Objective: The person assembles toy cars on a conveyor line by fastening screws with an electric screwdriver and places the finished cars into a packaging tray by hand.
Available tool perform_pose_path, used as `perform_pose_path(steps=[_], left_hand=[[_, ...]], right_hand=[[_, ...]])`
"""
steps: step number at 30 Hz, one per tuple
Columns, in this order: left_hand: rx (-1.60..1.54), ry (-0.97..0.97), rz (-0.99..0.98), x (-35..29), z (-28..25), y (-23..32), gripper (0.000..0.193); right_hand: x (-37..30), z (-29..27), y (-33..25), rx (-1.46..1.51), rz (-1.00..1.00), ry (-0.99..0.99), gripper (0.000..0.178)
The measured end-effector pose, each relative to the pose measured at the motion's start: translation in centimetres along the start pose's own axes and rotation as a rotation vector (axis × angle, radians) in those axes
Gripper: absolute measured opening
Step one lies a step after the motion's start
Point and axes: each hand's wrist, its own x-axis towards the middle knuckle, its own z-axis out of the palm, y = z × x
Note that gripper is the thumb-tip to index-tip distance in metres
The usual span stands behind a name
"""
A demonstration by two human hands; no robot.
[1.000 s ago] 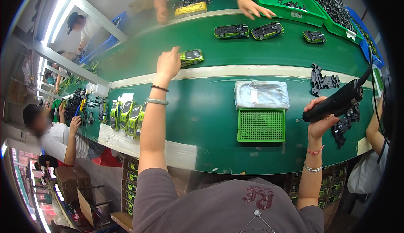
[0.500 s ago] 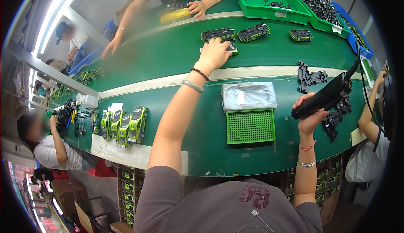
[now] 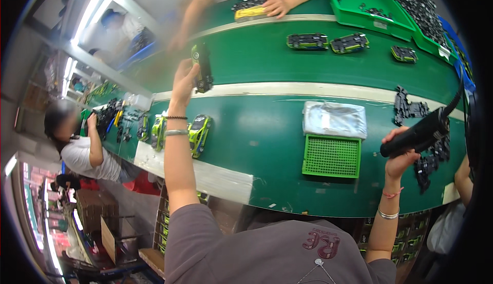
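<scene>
Raised over the far part of the bench, my left hand (image 3: 183, 83) is closed around a green-and-black toy car (image 3: 201, 68), tipped on its side with its dark underside partly turned to the right. My right hand (image 3: 399, 155) grips a black electric screwdriver (image 3: 415, 139), its front end pointing left and a cable running up from its back. Below and right of the screwdriver lie black toy car chassis (image 3: 423, 168). Several green toy cars (image 3: 199, 134) stand near my left forearm, partly hidden by it.
A green perforated tray (image 3: 331, 157) and a pale wrapped pack (image 3: 335, 119) lie mid-bench. Upside-down toy cars (image 3: 307, 41) rest on the far green strip. Green bins (image 3: 370, 18) of small black parts stand at the back right. Co-workers sit across, left and right; one hand (image 3: 277, 7) touches a yellow block.
My left hand has lifted the toy car from beside the upside-down cars and carried it left. The view has shifted left. My right hand keeps hold of the screwdriver.
</scene>
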Motion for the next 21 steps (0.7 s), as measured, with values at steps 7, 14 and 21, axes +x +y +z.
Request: perform_pose_path(steps=[7, 14, 21], left_hand=[[-0.561, -0.276, 0.052, -3.7, 3.4, 0.6, 0.047], [-0.741, -0.325, -0.07, -4.5, 7.8, 0.2, 0.047], [-0.379, -0.237, -0.006, -4.7, 12.0, -0.1, 0.03]], right_hand=[[0.4, 0.3, 0.1, 0.109, -0.011, -0.008, 0.088], [0.6, -0.5, -0.7, 0.072, -0.06, 0.073, 0.078], [1.0, 1.6, -3.1, -1.413, 0.199, -0.034, 0.05]])
